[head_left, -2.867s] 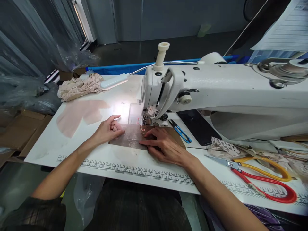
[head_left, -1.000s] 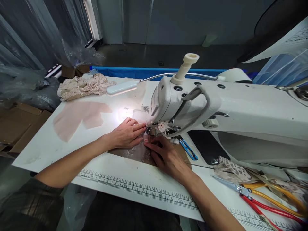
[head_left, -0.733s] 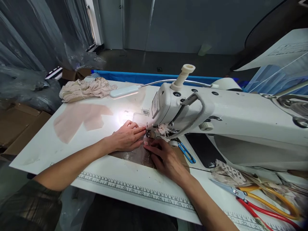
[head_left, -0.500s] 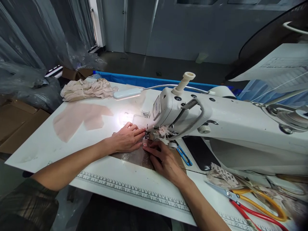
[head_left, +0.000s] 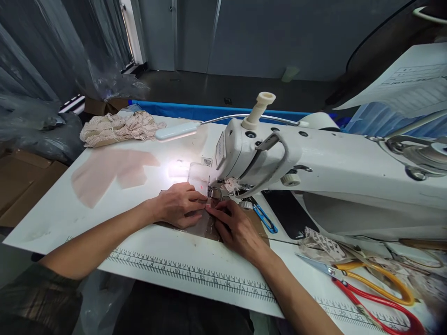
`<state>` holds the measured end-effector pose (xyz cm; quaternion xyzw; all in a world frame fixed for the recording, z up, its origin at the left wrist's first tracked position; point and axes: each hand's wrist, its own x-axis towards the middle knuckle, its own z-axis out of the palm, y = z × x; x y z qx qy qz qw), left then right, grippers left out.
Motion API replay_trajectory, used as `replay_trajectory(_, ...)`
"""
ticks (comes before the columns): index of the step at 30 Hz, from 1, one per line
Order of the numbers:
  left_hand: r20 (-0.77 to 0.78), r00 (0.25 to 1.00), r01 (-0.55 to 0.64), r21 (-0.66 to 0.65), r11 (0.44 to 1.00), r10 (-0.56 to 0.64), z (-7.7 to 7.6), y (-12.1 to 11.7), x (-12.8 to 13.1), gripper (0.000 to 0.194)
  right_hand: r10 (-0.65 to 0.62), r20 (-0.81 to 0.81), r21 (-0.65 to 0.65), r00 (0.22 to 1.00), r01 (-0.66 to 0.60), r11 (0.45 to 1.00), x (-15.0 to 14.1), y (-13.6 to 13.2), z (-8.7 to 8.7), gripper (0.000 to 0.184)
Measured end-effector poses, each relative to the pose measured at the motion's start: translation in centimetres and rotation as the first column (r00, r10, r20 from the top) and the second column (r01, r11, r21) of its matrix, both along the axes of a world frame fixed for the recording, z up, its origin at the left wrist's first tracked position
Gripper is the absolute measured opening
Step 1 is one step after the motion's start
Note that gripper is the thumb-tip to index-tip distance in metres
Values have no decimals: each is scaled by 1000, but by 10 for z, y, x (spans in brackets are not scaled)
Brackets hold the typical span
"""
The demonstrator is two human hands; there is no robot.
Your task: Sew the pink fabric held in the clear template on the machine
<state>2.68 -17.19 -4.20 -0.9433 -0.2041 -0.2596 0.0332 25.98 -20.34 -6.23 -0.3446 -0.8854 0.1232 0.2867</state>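
Note:
A piece of sheer pale fabric [head_left: 199,229] lies under the presser foot [head_left: 215,192] of a white sewing machine [head_left: 228,148]. My left hand [head_left: 179,204] rests on it just left of the foot, fingers bent and drawn together on the cloth. In front of the foot, my right hand [head_left: 239,229] pinches the fabric's edge near my left fingertips. The thumb tips are partly hidden, and so is the needle. A small frilly pink bit [head_left: 231,184] hangs at the machine head.
A sheer pink cut piece [head_left: 108,174] and a lace bundle [head_left: 120,126] lie to the left. A lamp [head_left: 177,131] lights the sewing area. Blue thread snips [head_left: 264,217], a black phone-like slab [head_left: 289,214] and scissors [head_left: 370,288] lie right. A printed ruler [head_left: 188,274] runs along the front edge.
My left hand has come back toward me, lifting off its flatter pose into bent fingers. My right hand stays close to the foot, its fingertips shifted slightly. The view has tilted a little.

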Motion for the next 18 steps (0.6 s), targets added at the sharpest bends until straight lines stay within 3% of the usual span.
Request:
replay_trajectory(9,-161,979,-122,40,992,127,4,1,2,29,1,2,5,1000,-1,1000,-2,-2,-3,36)
replay_trajectory(18,-146,973,-178,11,984,178,5,2,2,29,-10,-20,-95,1000,8,995,-2,-2,3,34)
